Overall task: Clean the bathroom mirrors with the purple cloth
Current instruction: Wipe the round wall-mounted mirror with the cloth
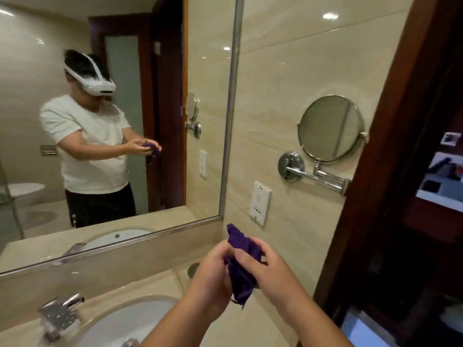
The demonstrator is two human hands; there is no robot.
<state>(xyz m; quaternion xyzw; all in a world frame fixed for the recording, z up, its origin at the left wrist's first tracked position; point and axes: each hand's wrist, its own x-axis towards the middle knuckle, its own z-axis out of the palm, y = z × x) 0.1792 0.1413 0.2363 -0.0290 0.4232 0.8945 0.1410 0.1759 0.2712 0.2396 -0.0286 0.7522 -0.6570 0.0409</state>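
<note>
- The crumpled dark purple cloth (pixel 241 269) is held bunched between both hands, over the beige stone bench (pixel 155 284), and it touches neither mirror.
- The large rectangular wall mirror with a metal frame (pixel 210 96) lies up and to the left of the hands. The small round chrome-rimmed mirror on a swivel arm (pixel 330 127) is mounted above and to the right of them.
- Whether either glass has been wiped cannot be told, as no streaks or wet marks are seen. The cloth is judged to be in the course of being gathered or refolded, with wiping of at least one mirror yet to be done.
- The left hand (pixel 213 269) is curled round the cloth's left side, fingers closed on the fabric.
- The right hand (pixel 268 264) is wrapped over the cloth from the right, thumb pressed on the fabric.
</note>
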